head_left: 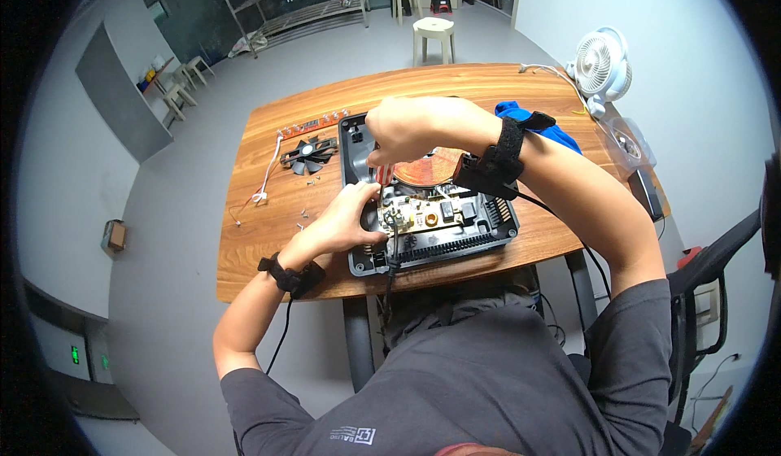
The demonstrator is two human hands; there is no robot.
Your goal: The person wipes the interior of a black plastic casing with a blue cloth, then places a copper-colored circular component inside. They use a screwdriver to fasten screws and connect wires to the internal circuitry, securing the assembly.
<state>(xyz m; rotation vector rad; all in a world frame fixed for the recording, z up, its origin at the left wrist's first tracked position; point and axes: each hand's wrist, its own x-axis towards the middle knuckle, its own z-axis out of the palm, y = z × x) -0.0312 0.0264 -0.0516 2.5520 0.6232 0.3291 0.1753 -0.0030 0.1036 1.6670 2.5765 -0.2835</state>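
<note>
The open black housing (355, 151) lies on the tabletop (260, 253), circuit board (419, 216) and coil (427, 171) bared. The right hand (399, 130) grips a screwdriver (383, 176) over the board; the left hand (351, 216), thumb and fingers apart, rests at its left end. A fan (309, 157) lies nearby.

Housing (508, 233) lay on table (254, 257) | circuit board (447, 213) sat inside, before coil (427, 170) | fan (308, 156) lay left | cloth (563, 138) lay right

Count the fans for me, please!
2: a black cooling fan lying on the wooden table, left of the open black housing, and a white desk fan by the table's far right corner. More may be hidden.
</note>
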